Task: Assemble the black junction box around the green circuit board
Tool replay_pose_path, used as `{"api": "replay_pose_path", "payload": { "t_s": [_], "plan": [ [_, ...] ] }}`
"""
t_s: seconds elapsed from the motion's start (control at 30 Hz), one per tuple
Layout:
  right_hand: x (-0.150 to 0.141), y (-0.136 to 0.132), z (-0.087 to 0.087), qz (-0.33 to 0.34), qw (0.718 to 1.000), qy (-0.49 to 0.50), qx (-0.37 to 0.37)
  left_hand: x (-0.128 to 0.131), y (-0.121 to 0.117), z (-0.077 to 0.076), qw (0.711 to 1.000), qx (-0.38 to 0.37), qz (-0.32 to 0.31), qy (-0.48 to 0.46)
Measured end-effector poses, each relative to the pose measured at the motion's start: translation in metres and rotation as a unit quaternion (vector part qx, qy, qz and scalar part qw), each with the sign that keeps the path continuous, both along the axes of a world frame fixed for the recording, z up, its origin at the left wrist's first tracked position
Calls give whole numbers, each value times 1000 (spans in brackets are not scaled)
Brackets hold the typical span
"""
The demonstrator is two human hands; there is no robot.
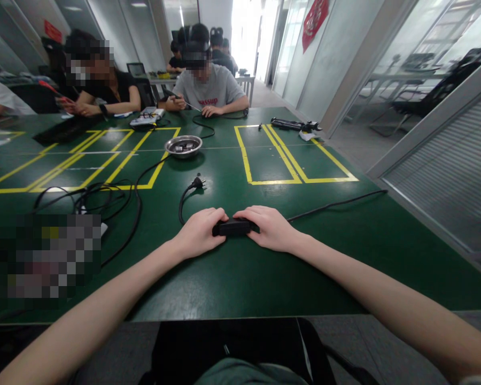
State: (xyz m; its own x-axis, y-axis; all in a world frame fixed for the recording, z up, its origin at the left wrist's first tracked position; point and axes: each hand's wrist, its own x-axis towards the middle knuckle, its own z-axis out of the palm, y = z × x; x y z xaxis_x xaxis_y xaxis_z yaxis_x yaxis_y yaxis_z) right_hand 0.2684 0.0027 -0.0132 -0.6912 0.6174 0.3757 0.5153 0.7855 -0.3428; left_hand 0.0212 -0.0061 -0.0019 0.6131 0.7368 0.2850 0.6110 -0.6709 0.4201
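A black power adapter (234, 228) lies on the green table in front of me, gripped at both ends. My left hand (202, 231) is closed round its left end, thumb and fingers wrapped over it. On the other end my right hand (270, 227) closes the same way. From the left side a black cord curves up to a plug (198, 183), its prongs pointing right. Another thin black cable (336, 203) runs out behind my right hand toward the table's right edge. The fingertips under the adapter are partly hidden.
A metal bowl (183, 146) with small metal parts stands beyond the plug. Tangled black cables (104, 195) and a blurred-out item (50, 262) lie on the left. Yellow tape (274, 183) marks the table (232, 289). Black tools (294, 125) rest at the far right. Several people (208, 88) sit opposite.
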Motion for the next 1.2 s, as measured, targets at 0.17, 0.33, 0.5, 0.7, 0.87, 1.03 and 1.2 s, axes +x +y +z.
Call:
{"api": "replay_pose_path", "payload": {
  "t_s": [0.17, 0.33, 0.5, 0.7, 0.87, 1.03, 1.2],
  "plan": [
    [1, 1, 0, 2, 999, -31, 6, 1, -1, 0, 1000, 0, -9, -1],
    [2, 0, 2, 9, 999, -50, 9, 0, -1, -1, 999, 31, -25, 14],
    [3, -1, 2, 16, 999, -43, 5, -1, -3, 0, 998, 52, -34, 16],
    [3, -2, 9, 30, 999, -42, -13, 1, -4, 1, 998, 56, -25, 16],
    [3, -2, 15, 47, 997, -63, -14, -1, -5, 1, 999, 33, -31, 8],
    [4, -6, 13, 41, 997, -65, -2, -3, -3, 5, 996, 49, -72, 29],
    [5, -8, 12, 39, 997, -62, -2, -4, -3, 7, 989, 91, -111, 40]
  ]
}}
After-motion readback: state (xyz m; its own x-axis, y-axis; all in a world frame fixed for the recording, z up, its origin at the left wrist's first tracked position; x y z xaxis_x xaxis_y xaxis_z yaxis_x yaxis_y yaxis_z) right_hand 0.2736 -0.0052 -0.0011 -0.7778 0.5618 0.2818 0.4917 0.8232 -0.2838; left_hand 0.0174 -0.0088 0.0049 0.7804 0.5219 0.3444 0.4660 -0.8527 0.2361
